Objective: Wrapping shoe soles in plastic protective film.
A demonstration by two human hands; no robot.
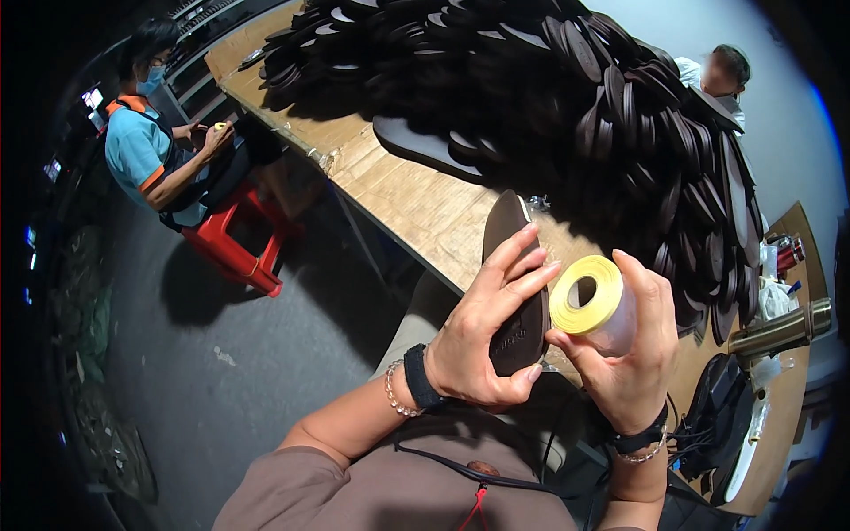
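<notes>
My left hand (469, 332) grips a dark brown shoe sole (506, 217), held upright on its edge above the near side of the table. The fingers lie along its upper side, and the thumb presses near its lower end. A pale strip shows at the sole's upper edge. In my right hand (633, 367) is a roll of yellow tape (606, 305), pinched between thumb and fingers. Its yellow face is turned toward the sole, and the roll sits right beside the sole's edge; whether they touch I cannot tell.
A large heap of dark soles (620, 133) covers the far and right parts of the wooden table (407, 199). Toward the right stand a brass-coloured metal flask (779, 329) and a black bag-like thing (717, 398). One person (142, 150) sits on a red stool (217, 234); another person (719, 84) is behind the heap.
</notes>
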